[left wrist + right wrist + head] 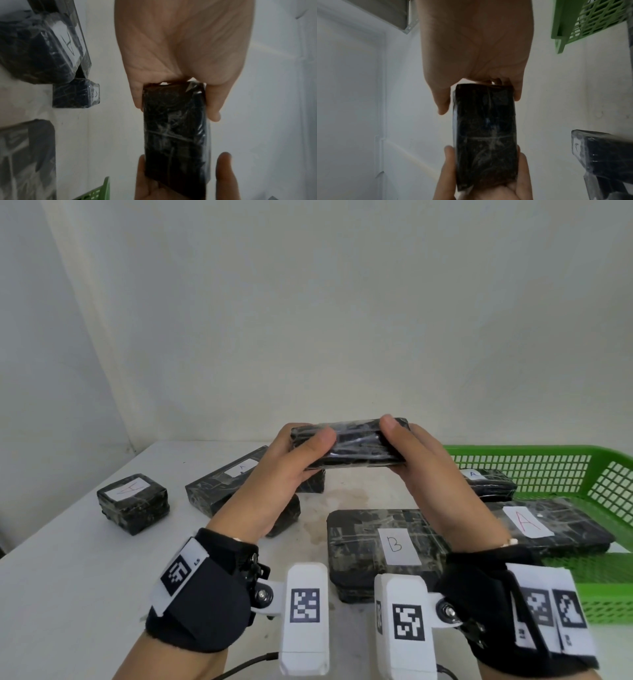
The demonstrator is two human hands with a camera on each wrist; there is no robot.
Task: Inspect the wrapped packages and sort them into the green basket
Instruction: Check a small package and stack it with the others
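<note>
A long black package (pixel 356 446) wrapped in clear film is held level in the air above the table, one end in each hand. My left hand (pixel 308 448) grips its left end, thumb on the near face. My right hand (pixel 397 445) grips the right end the same way. No label shows on the faces I see. In the left wrist view the package (pixel 175 135) runs away from my left hand (pixel 175 94). The right wrist view shows the package (pixel 486 135) the same way. The green basket (pixel 534 449) stands at the right and holds a large package marked A (pixel 561 529) and a smaller one marked A (pixel 489 481).
On the white table (pixel 68 577) lie a flat package marked B (pixel 376 546), a small cube marked A (pixel 133 501), a long package marked A (pixel 222 484) and another dark package (pixel 284 518) below my left wrist. A pale wall stands behind the table.
</note>
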